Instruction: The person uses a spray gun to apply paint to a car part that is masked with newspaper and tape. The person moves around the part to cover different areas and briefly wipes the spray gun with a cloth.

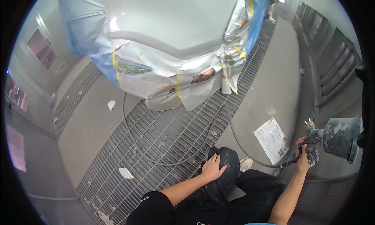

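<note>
My right hand (303, 158) is wrapped round the handle of a spray gun (311, 141), held out to the right. A grey, paint-smeared cup (339, 136) is fixed to the gun's side. From the handle's lower end a dark air hose (250, 156) runs off across the floor. My left hand (213, 168) lies flat on my bent knee (228, 162), fingers stretched out, holding nothing. Ahead of me stands a smooth light grey vehicle panel (172, 20). Masking newspaper (156, 78), yellow tape (178, 84) and blue plastic film (80, 25) surround it.
Beneath me and the panel is a metal floor grating (156, 143) with paper scraps on it. A newspaper sheet (271, 140) lies on the floor by the gun. The hose loops over the grating. Walls with a door (41, 49) at left and windows (340, 61) at right enclose the space.
</note>
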### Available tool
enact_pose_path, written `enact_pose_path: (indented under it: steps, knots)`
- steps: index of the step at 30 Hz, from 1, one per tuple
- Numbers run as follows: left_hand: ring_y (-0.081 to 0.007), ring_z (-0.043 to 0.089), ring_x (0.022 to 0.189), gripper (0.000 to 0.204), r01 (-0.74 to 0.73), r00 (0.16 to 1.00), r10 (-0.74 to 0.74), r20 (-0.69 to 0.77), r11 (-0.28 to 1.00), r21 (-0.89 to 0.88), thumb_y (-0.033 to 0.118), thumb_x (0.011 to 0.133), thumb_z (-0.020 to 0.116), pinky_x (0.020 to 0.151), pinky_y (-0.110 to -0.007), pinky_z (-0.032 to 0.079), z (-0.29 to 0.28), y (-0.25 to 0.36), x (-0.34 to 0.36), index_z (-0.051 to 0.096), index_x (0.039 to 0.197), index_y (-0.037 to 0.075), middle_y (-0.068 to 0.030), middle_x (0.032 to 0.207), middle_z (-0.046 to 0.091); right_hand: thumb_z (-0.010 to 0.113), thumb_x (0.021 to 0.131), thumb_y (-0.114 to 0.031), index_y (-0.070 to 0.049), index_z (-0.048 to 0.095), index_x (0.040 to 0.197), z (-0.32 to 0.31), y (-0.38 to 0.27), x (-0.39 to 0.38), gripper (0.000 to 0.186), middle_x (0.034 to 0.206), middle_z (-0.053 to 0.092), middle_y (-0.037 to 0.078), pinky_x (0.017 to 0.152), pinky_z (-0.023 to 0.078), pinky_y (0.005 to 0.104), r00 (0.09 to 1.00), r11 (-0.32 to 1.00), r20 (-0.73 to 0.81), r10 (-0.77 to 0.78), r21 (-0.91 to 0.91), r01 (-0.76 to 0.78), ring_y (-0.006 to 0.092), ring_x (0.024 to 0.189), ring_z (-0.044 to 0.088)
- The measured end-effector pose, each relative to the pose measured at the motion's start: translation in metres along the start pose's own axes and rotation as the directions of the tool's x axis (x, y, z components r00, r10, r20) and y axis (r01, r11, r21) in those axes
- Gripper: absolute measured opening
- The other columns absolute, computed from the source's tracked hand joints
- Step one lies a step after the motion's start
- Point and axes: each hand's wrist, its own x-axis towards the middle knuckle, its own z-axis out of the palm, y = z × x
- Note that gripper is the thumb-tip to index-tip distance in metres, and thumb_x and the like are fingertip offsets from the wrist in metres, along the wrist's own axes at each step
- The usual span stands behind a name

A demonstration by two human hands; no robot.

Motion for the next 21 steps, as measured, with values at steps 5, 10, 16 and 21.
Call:
enact_pose_path:
  steps: [5, 10, 16, 21]
  knots:
    - [-0.0255, 0.073, 0.102, 0.047, 0.166, 0.986, -0.158, 0.055, 0.961, -0.223, 0.043, 0.093, 0.068, 0.085, -0.037, 0.057, -0.087, 0.0, -0.014, 0.07, 0.123, 0.008, -0.0118, 0.119, 0.073, 0.069, 0.098, -0.027, -0.004, 0.055, 0.123, 0.02, -0.014, 0.021, 0.037, 0.102, 0.062, 0.005, 0.051, 0.038, 0.0188, 0.997, 0.991, -0.004, 0.081, 0.104, -0.08, 0.0122, 0.091, 0.06]
    - [-0.0207, 0.072, 0.08, 0.026, -0.568, 0.811, 0.259, -0.524, 0.563, -0.6, 0.011, 0.087, 0.078, 0.068, -0.03, 0.055, -0.214, 0.07, -0.033, 0.074, 0.111, 0.002, -0.0114, 0.098, 0.075, 0.069, 0.097, -0.028, -0.002, 0.057, 0.116, 0.054, -0.002, 0.03, 0.034, 0.097, 0.063, 0.008, 0.05, 0.039, 0.0184, 0.996, 0.992, 0.084, 0.031, 0.121, -0.041, 0.0082, 0.076, 0.057]
    - [-0.0265, 0.068, 0.083, 0.025, -0.556, 0.293, 0.667, -0.685, -0.464, -0.69, 0.009, 0.084, 0.079, 0.071, -0.034, 0.054, -0.295, 0.169, -0.067, 0.074, 0.104, -0.005, -0.0185, 0.103, 0.073, 0.067, 0.098, -0.027, -0.003, 0.056, 0.119, 0.07, 0.009, 0.045, 0.034, 0.096, 0.063, 0.006, 0.053, 0.041, 0.0196, 0.974, 0.974, 0.202, 0.101, 0.181, -0.139, 0.0106, 0.084, 0.06]
    - [-0.0292, 0.067, 0.076, 0.031, -0.26, 0.346, 0.619, -0.705, -0.659, -0.706, 0.018, 0.087, 0.081, 0.065, -0.034, 0.05, -0.286, 0.223, -0.065, 0.074, 0.097, -0.01, -0.0229, 0.093, 0.071, 0.063, 0.101, -0.031, -0.003, 0.058, 0.118, 0.079, 0.01, 0.053, 0.033, 0.095, 0.064, 0.006, 0.052, 0.039, 0.0185, 0.976, 0.983, 0.19, 0.102, 0.133, -0.129, 0.005, 0.069, 0.053]
